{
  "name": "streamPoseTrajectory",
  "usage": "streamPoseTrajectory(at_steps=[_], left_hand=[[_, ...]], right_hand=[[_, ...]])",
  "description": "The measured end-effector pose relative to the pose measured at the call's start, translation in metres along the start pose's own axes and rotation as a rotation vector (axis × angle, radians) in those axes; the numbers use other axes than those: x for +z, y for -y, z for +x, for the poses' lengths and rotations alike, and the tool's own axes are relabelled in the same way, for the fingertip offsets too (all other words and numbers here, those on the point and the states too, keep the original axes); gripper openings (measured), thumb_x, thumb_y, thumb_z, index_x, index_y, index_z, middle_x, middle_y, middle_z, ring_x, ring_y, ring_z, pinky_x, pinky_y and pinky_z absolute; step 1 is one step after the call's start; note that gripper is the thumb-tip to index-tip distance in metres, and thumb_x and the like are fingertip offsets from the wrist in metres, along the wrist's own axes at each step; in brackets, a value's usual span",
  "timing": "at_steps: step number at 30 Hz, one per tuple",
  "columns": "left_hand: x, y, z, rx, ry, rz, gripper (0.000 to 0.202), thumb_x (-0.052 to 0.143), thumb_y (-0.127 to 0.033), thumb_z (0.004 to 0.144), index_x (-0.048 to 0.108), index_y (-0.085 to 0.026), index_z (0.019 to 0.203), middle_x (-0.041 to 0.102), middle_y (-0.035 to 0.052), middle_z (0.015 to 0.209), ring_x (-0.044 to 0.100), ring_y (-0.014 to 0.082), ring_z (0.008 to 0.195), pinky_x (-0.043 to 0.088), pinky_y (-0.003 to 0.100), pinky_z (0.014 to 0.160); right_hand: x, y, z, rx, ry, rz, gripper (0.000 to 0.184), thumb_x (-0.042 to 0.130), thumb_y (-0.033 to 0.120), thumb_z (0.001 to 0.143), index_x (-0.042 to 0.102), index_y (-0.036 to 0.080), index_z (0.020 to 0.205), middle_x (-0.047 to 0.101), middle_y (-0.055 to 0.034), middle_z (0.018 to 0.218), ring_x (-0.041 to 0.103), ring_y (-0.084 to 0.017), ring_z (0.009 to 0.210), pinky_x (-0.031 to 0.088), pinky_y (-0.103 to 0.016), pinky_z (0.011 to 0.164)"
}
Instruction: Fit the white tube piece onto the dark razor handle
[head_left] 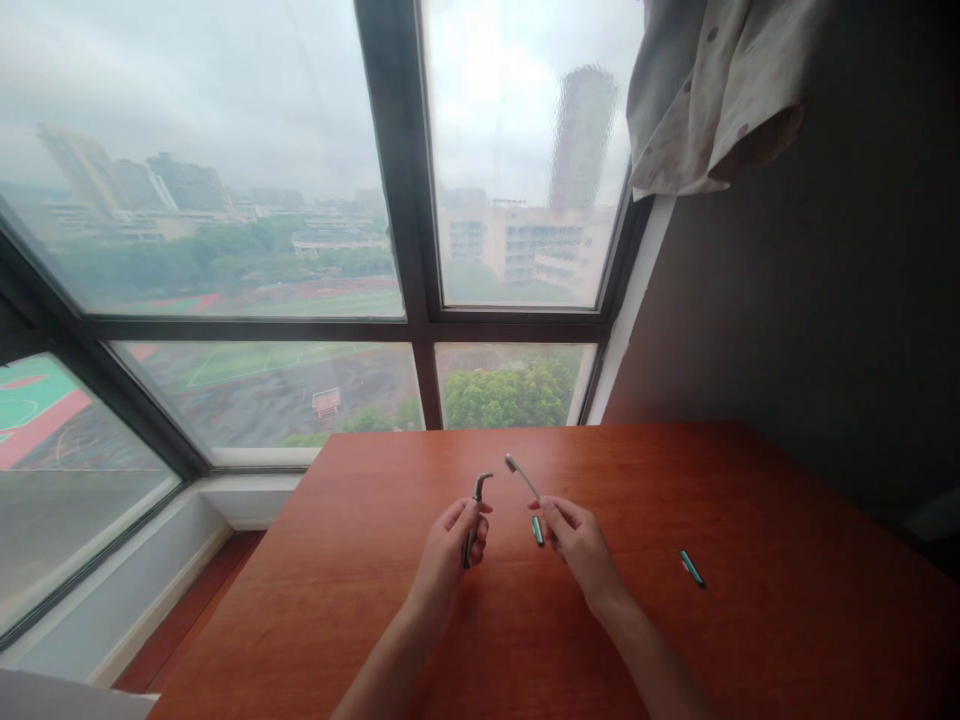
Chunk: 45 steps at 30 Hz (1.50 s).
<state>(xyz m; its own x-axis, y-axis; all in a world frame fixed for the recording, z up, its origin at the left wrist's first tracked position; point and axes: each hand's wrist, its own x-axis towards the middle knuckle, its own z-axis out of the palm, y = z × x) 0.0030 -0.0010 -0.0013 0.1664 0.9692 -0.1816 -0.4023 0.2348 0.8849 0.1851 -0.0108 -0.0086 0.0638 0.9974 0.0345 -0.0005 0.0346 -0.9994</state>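
Observation:
My left hand (452, 540) is closed around a dark, slim tool (471, 540) with a bent, silvery tip pointing right. The tool stands roughly upright, and its exact kind is too small to make out. A toothbrush (525, 478) is pinched between the fingers of my right hand (576, 540). Its head, with dark bristles, tilts up and to the left, close to the tool's tip but apart from it. Just left of my right fingers appears a small dark-green, shiny slim piece (538, 531); I cannot tell whether the fingers touch it.
A similar dark-green piece (692, 568) lies farther right on the reddish-brown wooden table (360, 590). Beyond the far edge rise large windows with dark frames (420, 330). Pale buttoned cloth (697, 110) hangs at the upper right beside a dark wall (750, 300).

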Motion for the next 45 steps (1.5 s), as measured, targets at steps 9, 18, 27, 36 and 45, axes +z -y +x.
streamPoseTrajectory(at_steps=[9, 18, 27, 36, 45], left_hand=[[0.003, -0.004, -0.002, 0.001, -0.012, 0.001, 0.036, 0.069, -0.048, 0.071, 0.062, -0.014, 0.08, 0.049, -0.0037, 0.057, 0.039, 0.0043, 0.044, 0.024, 0.016, 0.042], [0.008, -0.003, -0.005, 0.078, 0.028, -0.049, 0.034, 0.067, -0.048, 0.075, 0.063, -0.014, 0.081, 0.044, -0.005, 0.055, 0.035, 0.0053, 0.047, 0.024, 0.017, 0.045], [0.005, -0.005, -0.003, 0.106, -0.002, 0.001, 0.037, 0.068, -0.049, 0.073, 0.066, -0.013, 0.084, 0.043, -0.0043, 0.056, 0.036, 0.0069, 0.049, 0.026, 0.02, 0.047], [0.008, -0.009, -0.006, 0.078, 0.01, -0.024, 0.036, 0.068, -0.049, 0.072, 0.064, -0.013, 0.076, 0.043, -0.0047, 0.056, 0.035, 0.0061, 0.048, 0.025, 0.019, 0.047], [0.006, -0.007, -0.004, 0.087, -0.003, -0.027, 0.038, 0.068, -0.051, 0.072, 0.063, -0.014, 0.074, 0.043, -0.0052, 0.053, 0.035, 0.0058, 0.047, 0.025, 0.019, 0.046]], right_hand=[[0.005, 0.008, -0.008, -0.085, 0.05, -0.083, 0.044, 0.051, 0.052, 0.086, 0.07, 0.011, 0.085, 0.047, 0.0007, 0.058, 0.04, -0.01, 0.053, 0.027, -0.021, 0.046], [0.011, 0.014, -0.012, -0.128, 0.01, -0.136, 0.045, 0.052, 0.052, 0.085, 0.072, 0.011, 0.084, 0.047, 0.0, 0.06, 0.043, -0.012, 0.056, 0.031, -0.022, 0.05], [0.011, 0.013, -0.012, -0.091, 0.033, -0.083, 0.05, 0.053, 0.057, 0.082, 0.073, 0.012, 0.084, 0.046, 0.0008, 0.058, 0.041, -0.012, 0.053, 0.028, -0.022, 0.047], [0.01, 0.017, -0.011, -0.122, -0.012, -0.114, 0.049, 0.053, 0.056, 0.083, 0.073, 0.012, 0.084, 0.047, 0.0007, 0.057, 0.043, -0.012, 0.054, 0.031, -0.022, 0.05], [0.011, 0.016, -0.012, -0.12, 0.03, -0.129, 0.048, 0.052, 0.055, 0.084, 0.074, 0.012, 0.087, 0.045, 0.0008, 0.057, 0.041, -0.011, 0.053, 0.028, -0.022, 0.048]])
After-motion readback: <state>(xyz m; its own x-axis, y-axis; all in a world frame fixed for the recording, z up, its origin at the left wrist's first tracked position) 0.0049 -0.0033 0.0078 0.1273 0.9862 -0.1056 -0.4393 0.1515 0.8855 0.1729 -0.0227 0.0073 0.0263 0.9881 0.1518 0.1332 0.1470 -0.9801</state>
